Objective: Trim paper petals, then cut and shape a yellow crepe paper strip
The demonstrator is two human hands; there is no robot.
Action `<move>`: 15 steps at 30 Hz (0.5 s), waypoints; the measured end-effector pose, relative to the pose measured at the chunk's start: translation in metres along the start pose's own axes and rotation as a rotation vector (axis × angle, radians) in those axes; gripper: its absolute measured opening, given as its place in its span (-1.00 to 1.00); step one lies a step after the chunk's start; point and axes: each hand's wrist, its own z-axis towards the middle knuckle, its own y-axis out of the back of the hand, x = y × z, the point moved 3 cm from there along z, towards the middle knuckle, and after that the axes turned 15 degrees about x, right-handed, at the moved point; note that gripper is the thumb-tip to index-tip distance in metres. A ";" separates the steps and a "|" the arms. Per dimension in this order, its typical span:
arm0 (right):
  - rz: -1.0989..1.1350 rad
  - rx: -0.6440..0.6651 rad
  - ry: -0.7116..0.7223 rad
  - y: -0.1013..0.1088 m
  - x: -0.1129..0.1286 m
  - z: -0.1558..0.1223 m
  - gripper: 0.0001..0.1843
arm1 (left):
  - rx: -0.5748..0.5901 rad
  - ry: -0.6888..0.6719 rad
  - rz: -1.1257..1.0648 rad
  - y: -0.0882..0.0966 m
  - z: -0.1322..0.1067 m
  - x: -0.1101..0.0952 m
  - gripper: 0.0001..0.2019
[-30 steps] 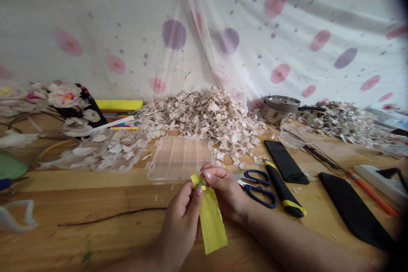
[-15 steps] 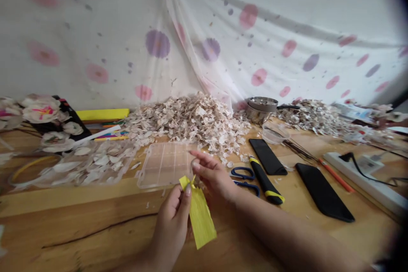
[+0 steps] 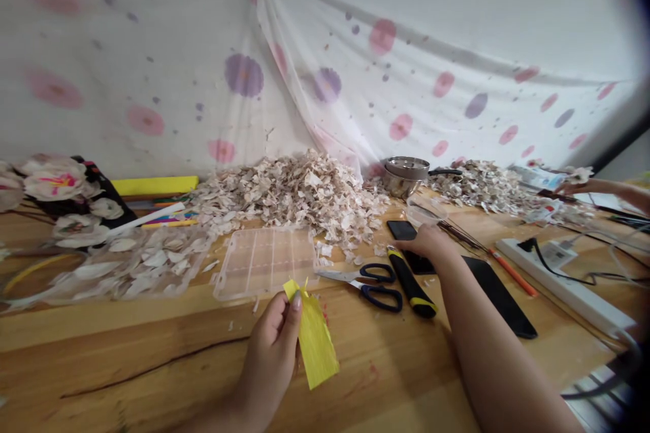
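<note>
Left hand [image 3: 274, 331] pinches yellow crepe-paper strip [image 3: 317, 350] between thumb and fingers. Right hand [image 3: 430, 243] over black smartphone [image 3: 399, 228]; its grip cannot be determined.

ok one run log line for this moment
left hand: pinching yellow strip | right hand: over black phone, contact unclear | scissors: on table

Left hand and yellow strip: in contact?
Touching. The head view shows the left hand pinching the yellow strip near its top end, thumb over its face.

Light is soft and muted — edges stretch, right corners go black.
</note>
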 end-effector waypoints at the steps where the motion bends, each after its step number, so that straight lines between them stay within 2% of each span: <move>1: -0.045 0.016 -0.008 -0.003 -0.002 0.002 -0.02 | 0.000 -0.001 0.001 0.000 0.000 -0.001 -0.63; 4: -0.095 0.050 -0.002 -0.008 -0.006 0.007 0.04 | 0.015 -0.004 0.003 -0.001 0.001 -0.002 -0.62; 11: -0.012 0.153 -0.035 -0.012 -0.016 0.012 0.22 | 0.098 0.013 0.012 -0.002 0.002 0.008 -0.65; 15: 0.035 0.163 -0.039 -0.014 -0.014 0.015 0.06 | 0.101 0.003 0.019 -0.002 0.002 0.009 -0.66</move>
